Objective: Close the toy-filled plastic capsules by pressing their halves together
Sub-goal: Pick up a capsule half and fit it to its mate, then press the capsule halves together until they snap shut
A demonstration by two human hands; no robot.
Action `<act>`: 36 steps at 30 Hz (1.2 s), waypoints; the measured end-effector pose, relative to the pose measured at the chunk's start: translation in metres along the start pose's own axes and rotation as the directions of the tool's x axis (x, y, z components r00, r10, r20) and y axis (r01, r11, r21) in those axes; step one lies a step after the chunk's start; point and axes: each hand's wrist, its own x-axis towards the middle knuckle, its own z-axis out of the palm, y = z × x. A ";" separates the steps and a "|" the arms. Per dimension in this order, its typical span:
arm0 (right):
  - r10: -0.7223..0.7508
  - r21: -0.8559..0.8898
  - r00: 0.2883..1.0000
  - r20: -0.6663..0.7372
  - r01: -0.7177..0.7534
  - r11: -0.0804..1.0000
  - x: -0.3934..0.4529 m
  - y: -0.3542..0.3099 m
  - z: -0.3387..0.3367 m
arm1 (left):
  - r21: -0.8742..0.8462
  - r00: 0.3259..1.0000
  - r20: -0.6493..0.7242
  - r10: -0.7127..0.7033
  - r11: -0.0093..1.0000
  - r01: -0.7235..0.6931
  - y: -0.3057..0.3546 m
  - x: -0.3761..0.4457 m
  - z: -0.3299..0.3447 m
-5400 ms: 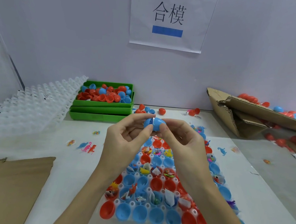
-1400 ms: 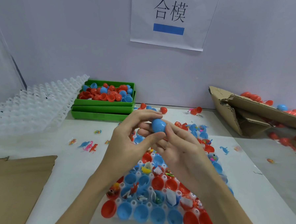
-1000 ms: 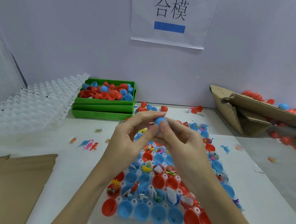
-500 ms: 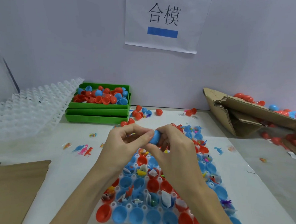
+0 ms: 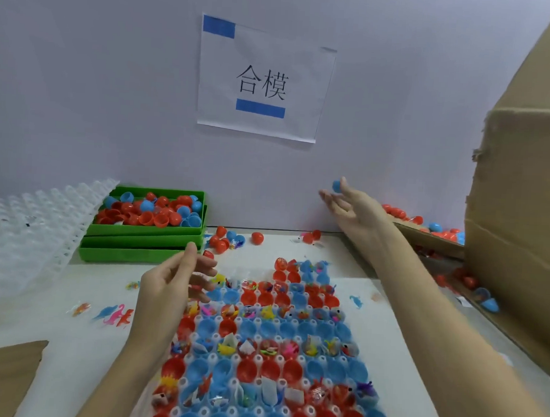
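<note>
the right hand [image 5: 351,209] is raised toward the right edge of the table, fingers spread and nearly straight, with a blue capsule [image 5: 336,185] at its fingertips; whether the fingers touch it or it is already free cannot be told. the likely reason for this position: the capsule appears closed and is being delivered toward the cardboard box [image 5: 517,240] at the right edge, where red and blue capsules already lie. the left hand [image 5: 174,282] hovers above the far left part of the clear tray [image 5: 295,346], fingers loosely curled, holding nothing, placed for the next pick.

the tray sits at the near centre of the white table [image 5: 57,318] and seats open red and blue halves in rows, many with toys inside, keeping them upright for access. stacked green bins [image 5: 141,242] of loose halves stand at the far left edge. small toy dinosaurs [image 5: 115,316] lie left of the tray. a paper sign [image 5: 261,80] hangs on the wall behind.
</note>
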 end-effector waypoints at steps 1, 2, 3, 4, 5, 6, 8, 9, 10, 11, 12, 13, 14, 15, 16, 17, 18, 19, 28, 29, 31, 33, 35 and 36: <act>0.027 -0.029 0.999 -0.033 -0.028 0.999 0.009 -0.009 -0.004 | 0.005 1.000 -0.006 -0.002 1.000 0.002 -0.001 0.000 -0.001; 0.053 -0.115 0.997 -0.050 -0.058 0.992 0.016 -0.011 -0.009 | 0.008 1.000 -0.011 -0.001 1.000 0.001 -0.001 0.001 -0.001; 0.068 -0.224 0.996 -0.059 -0.079 0.971 0.021 -0.007 -0.014 | 0.009 1.000 -0.018 0.002 1.000 -0.001 -0.001 0.002 -0.002; 0.056 -0.354 0.997 -0.052 -0.071 0.932 0.023 0.002 -0.019 | 0.007 1.000 -0.026 0.003 1.000 -0.003 -0.001 0.004 -0.003; 0.020 -0.517 0.999 -0.026 -0.031 0.855 0.023 0.014 -0.023 | 0.002 0.999 -0.034 0.003 1.000 -0.003 -0.001 0.005 -0.004; -0.026 -0.682 0.999 0.018 0.032 0.731 0.022 0.029 -0.027 | -0.003 0.999 -0.041 0.003 1.000 -0.003 -0.002 0.005 -0.005; -0.137 -0.888 0.981 0.136 0.182 0.422 0.019 0.057 -0.031 | 0.002 0.999 -0.047 0.008 1.000 -0.008 -0.004 0.006 -0.005; -0.180 -0.927 0.964 0.197 0.243 0.287 0.017 0.069 -0.031 | 0.014 0.999 -0.049 0.011 1.000 -0.011 -0.005 0.006 -0.005; -0.211 -0.942 0.943 0.257 0.293 0.164 0.017 0.079 -0.030 | 0.029 0.998 -0.053 0.017 0.999 -0.015 -0.006 0.006 -0.006; -0.215 -0.944 0.926 0.309 0.327 0.052 0.018 0.087 -0.028 | 0.039 0.998 -0.056 0.021 0.999 -0.019 -0.007 0.006 -0.006; -0.184 -0.938 0.920 0.346 0.343 -0.051 0.020 0.093 -0.027 | 0.042 0.998 -0.059 0.024 0.999 -0.021 -0.007 0.006 -0.006; -0.128 -0.927 0.922 0.366 0.348 -0.138 0.023 0.097 -0.026 | 0.041 0.998 -0.061 0.024 0.999 -0.022 -0.008 0.007 -0.006; -0.066 -0.913 0.927 0.370 0.350 -0.208 0.026 0.101 -0.025 | 0.041 0.998 -0.063 0.023 0.999 -0.020 -0.009 0.007 -0.006; -0.012 -0.901 0.931 0.366 0.351 -0.257 0.029 0.103 -0.025 | 0.042 0.998 -0.063 0.021 0.999 -0.018 -0.009 0.007 -0.007; 0.024 -0.891 0.932 0.361 0.352 -0.288 0.032 0.106 -0.025 | 0.044 0.998 -0.059 0.021 0.999 -0.018 -0.010 0.007 -0.007; 0.039 -0.882 0.931 0.362 0.356 -0.309 0.033 0.107 -0.025 | 0.046 0.998 -0.052 0.021 0.999 -0.019 -0.010 0.007 -0.007; 0.042 -0.875 0.929 0.369 0.362 -0.323 0.034 0.109 -0.025 | 0.047 0.999 -0.046 0.020 0.999 -0.018 -0.010 0.007 -0.007; 0.036 -0.868 0.925 0.379 0.369 -0.332 0.035 0.110 -0.024 | 0.048 0.999 -0.041 0.020 0.999 -0.018 -0.011 0.007 -0.007; -0.182 -0.855 0.855 0.485 0.419 -0.306 0.025 0.096 -0.003 | 0.213 0.991 -0.015 0.134 0.969 -0.127 -0.011 0.005 -0.007; -0.191 -0.847 0.839 0.510 0.451 -0.283 0.020 0.094 0.002 | 0.235 0.990 -0.010 0.144 0.962 -0.138 -0.011 0.005 -0.006; -0.171 -0.820 0.808 0.564 0.524 -0.228 0.006 0.094 0.015 | 0.271 0.988 -0.001 0.156 0.951 -0.150 -0.011 0.004 -0.005; -0.090 -0.788 0.787 0.611 0.593 -0.163 -0.011 0.097 0.025 | 0.259 0.989 0.015 0.147 0.955 -0.146 -0.011 0.003 -0.004; -0.031 -0.756 0.757 0.652 0.646 -0.107 -0.029 0.105 0.030 | 0.196 0.993 0.053 0.108 0.974 -0.117 -0.009 0.003 -0.003; -0.037 -0.743 0.743 0.669 0.665 -0.083 -0.038 0.109 0.031 | 0.156 0.994 0.080 0.078 0.984 -0.089 -0.009 0.003 -0.003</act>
